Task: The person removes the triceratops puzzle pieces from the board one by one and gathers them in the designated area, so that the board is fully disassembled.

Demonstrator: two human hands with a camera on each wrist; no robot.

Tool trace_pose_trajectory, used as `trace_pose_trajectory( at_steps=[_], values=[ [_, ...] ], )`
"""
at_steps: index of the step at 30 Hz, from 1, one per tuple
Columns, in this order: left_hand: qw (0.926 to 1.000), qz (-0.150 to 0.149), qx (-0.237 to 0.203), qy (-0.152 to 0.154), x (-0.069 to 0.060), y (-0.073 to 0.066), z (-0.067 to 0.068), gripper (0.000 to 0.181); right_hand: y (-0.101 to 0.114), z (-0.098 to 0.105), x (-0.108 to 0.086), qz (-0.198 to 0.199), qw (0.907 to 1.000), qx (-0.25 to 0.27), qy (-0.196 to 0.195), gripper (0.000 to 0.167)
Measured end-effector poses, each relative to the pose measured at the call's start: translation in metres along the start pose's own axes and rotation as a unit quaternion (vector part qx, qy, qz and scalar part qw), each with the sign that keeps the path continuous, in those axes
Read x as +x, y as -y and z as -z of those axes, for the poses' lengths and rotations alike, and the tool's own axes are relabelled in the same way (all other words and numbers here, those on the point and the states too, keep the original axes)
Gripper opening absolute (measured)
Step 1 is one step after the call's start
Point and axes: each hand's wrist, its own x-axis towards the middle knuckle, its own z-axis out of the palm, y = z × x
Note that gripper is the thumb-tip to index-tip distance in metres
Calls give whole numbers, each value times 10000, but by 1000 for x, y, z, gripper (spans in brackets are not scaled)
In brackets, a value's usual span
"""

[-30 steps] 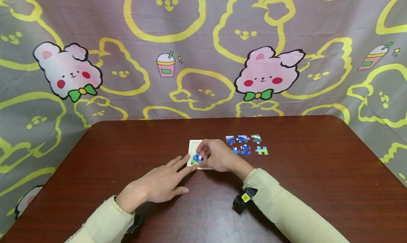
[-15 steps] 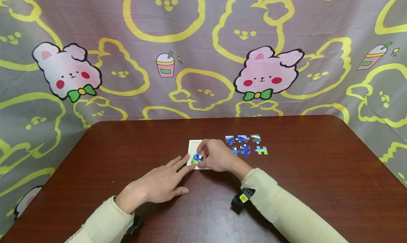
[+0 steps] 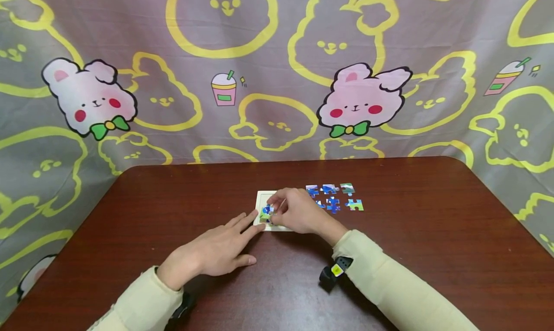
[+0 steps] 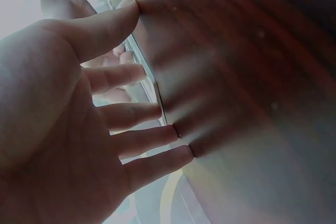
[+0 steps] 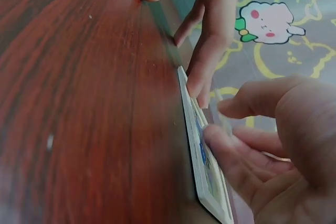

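A small pale puzzle frame [image 3: 259,197] lies on the table, partly covered by my right hand [image 3: 299,211]. That hand's thumb and forefinger are bent over the frame's left part, about a blue and green jigsaw piece [image 3: 266,210], which they appear to pinch by its edges. From the right wrist view, the thumb tip sits low against the puzzle surface [image 5: 203,148]; the forefinger is a little apart from it. My left hand [image 3: 212,249] lies spread with straight fingers, its fingertips touching the frame's left and near edges. The frame's right part is hidden.
Several loose jigsaw pieces [image 3: 333,204] lie in two rows to the right of the frame. The brown table [image 3: 173,196] ends at a patterned curtain [image 3: 277,81] behind it. A black wrist camera [image 3: 329,277] hangs under the right sleeve.
The blue and green piece has shifted slightly away from the frame's near edge with my right fingers, baring a dark strip below it. My left hand has stayed in place.
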Motion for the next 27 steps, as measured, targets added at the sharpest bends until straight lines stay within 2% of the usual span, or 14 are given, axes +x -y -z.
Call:
trace_pose_trajectory(
  at_steps=[4,9,17,22,27],
  values=[
    [9999,94,9,49,1,-1,1,68,-2,8,-5,89,9997,220,-81,30],
    [9999,145,47,78,2,-2,3,68,-5,25,-14,-80,9992,338,-213,32],
    [9999,81,125,31,2,-3,2,67,-24,54,-33,-315,9985,-53,-451,27],
    [9998,118,131,49,1,-4,3,68,-37,64,-46,-456,9978,-265,-394,27],
    [9998,151,118,75,1,-5,3,68,-46,66,-58,-331,9978,-527,-232,23]
  ],
)
